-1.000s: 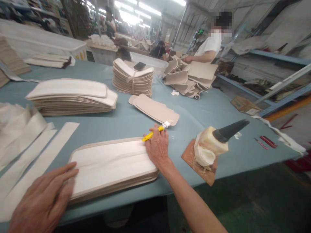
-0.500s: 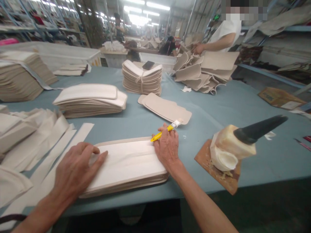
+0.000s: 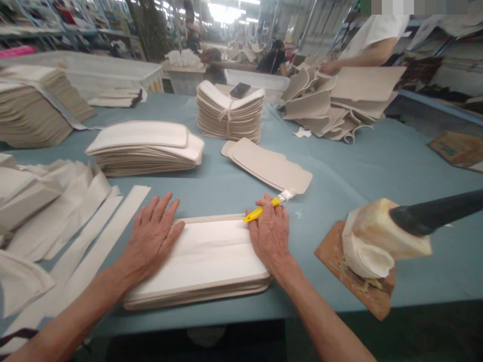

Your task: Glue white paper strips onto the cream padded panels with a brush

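Observation:
Before me lies a low stack of beige panels (image 3: 219, 256), the top one faced with a white sheet. My left hand (image 3: 156, 241) rests flat on the left end of that stack, fingers stretched out and holding nothing. At the right end, my right hand (image 3: 269, 229) lies against the panel edge, with a paintbrush (image 3: 260, 211) held between its fingers. The brush has a yellow handle, and its bristles, coated white, point away to the right. Just beyond the bristles are a few loose beige panels (image 3: 267, 163).
Right of the stack, a glue-smeared container (image 3: 366, 231) with a black handle stands on a brown board (image 3: 352, 281). White strips (image 3: 86, 241) lie at left. Further back are panel piles (image 3: 147, 151), a tied bundle (image 3: 230, 118) with a phone on it, and a person beside beige sheets (image 3: 339, 105).
My left hand has slid forward along the left end of the stack, and its fingers have straightened. My right hand keeps the brush at the right end. The camera view has shifted slightly.

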`<act>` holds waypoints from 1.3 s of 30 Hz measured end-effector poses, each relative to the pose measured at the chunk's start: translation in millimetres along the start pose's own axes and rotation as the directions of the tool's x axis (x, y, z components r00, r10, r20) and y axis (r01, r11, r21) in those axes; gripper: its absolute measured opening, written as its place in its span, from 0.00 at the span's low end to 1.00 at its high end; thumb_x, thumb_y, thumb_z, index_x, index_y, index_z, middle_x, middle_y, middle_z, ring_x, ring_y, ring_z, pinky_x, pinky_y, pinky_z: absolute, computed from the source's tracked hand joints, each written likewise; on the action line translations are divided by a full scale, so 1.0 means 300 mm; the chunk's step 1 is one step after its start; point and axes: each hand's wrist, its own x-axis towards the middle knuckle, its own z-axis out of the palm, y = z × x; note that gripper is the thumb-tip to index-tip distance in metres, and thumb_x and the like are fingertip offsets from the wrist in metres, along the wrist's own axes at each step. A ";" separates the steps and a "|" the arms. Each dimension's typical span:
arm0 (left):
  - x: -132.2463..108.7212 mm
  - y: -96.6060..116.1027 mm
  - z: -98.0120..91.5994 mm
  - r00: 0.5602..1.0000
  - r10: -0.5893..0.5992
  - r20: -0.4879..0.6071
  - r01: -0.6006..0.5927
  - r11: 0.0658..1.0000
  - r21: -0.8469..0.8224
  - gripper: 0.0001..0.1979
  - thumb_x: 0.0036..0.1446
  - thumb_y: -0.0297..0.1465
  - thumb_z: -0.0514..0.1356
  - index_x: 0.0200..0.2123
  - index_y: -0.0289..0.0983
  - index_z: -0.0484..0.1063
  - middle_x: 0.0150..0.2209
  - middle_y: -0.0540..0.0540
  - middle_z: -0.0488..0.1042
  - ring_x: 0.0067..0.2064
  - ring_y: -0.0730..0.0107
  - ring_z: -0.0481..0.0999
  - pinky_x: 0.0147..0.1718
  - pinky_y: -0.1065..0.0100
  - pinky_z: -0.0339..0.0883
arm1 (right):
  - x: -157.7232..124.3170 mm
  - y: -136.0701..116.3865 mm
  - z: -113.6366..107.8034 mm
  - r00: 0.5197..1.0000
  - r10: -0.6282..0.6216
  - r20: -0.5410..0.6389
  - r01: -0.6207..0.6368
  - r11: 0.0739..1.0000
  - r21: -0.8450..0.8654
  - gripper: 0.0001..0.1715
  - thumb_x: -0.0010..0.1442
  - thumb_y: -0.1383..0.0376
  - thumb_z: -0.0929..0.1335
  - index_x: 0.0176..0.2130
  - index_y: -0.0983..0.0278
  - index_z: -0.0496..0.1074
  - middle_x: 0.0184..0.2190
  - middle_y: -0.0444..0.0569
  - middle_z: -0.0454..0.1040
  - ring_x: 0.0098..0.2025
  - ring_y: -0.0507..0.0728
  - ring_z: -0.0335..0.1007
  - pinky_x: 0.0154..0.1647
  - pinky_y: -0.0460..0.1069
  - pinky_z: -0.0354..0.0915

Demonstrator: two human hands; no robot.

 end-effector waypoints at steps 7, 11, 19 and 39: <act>0.002 -0.018 0.000 0.996 -0.025 0.080 0.027 1.000 -0.014 0.39 0.71 0.50 0.36 0.73 0.31 0.56 0.76 0.33 0.54 0.76 0.39 0.52 0.71 0.38 0.50 | -0.005 0.009 0.003 0.999 -0.003 -0.034 0.004 1.000 0.023 0.15 0.72 0.62 0.64 0.55 0.66 0.65 0.57 0.64 0.76 0.51 0.69 0.69 0.57 0.63 0.61; -0.007 -0.033 -0.001 0.993 0.113 0.031 -0.114 0.993 0.015 0.51 0.64 0.63 0.38 0.73 0.29 0.55 0.75 0.29 0.54 0.75 0.32 0.52 0.70 0.34 0.48 | -0.003 0.004 -0.010 0.997 -0.036 -0.072 0.039 0.998 0.039 0.13 0.72 0.61 0.65 0.53 0.64 0.65 0.61 0.67 0.73 0.57 0.72 0.69 0.59 0.66 0.62; -0.011 0.002 0.008 0.990 0.117 -0.078 -0.110 0.989 0.096 0.53 0.61 0.67 0.44 0.72 0.29 0.58 0.74 0.27 0.56 0.75 0.29 0.51 0.71 0.34 0.44 | 0.017 -0.013 -0.048 0.918 -0.332 -0.215 0.361 0.926 0.111 0.19 0.69 0.51 0.72 0.48 0.57 0.62 0.63 0.64 0.74 0.65 0.69 0.69 0.64 0.66 0.61; -0.004 0.039 -0.011 0.997 -0.065 0.043 0.059 0.990 0.132 0.52 0.59 0.65 0.49 0.70 0.30 0.61 0.74 0.29 0.58 0.74 0.29 0.54 0.71 0.34 0.45 | 0.035 -0.023 -0.044 0.920 -0.392 0.030 0.383 0.912 0.148 0.36 0.53 0.42 0.79 0.47 0.57 0.65 0.65 0.62 0.73 0.63 0.73 0.71 0.66 0.69 0.60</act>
